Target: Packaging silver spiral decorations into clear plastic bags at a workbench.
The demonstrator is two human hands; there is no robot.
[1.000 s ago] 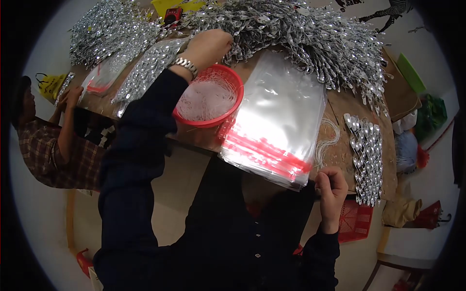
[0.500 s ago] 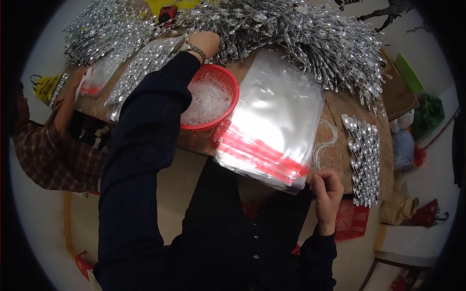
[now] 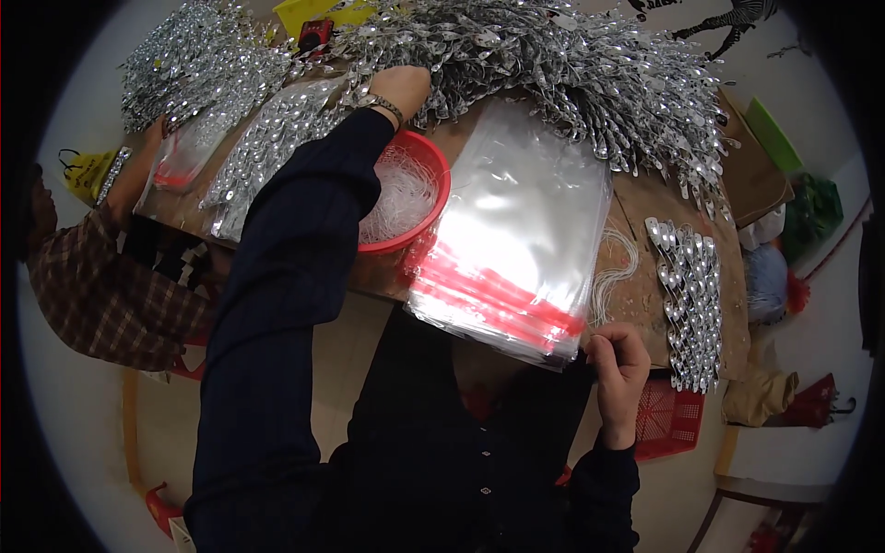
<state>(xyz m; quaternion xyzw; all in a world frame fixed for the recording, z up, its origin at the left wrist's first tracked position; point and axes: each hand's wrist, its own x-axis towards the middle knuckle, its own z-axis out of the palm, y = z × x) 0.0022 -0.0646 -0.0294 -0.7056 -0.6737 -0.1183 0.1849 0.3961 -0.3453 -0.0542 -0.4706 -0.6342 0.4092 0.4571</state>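
Head; left hand (image 3: 404,89), grip unclear; right hand (image 3: 625,361) pinched, beside one bag stack (image 3: 521,212); one bowl (image 3: 442,184)

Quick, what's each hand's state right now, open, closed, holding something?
Left hand: at the silver strands, fingertips hidden; open or closed cannot be told.
Right hand: fingers curled beside the plastic bags; whether it pinches anything cannot be told.

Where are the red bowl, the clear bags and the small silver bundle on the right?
Red bowl (image 3: 443,181), head view: right inner wall.
Clear bags (image 3: 518,226), head view: top bag's middle.
Silver bundle (image 3: 688,304), head view: its middle.
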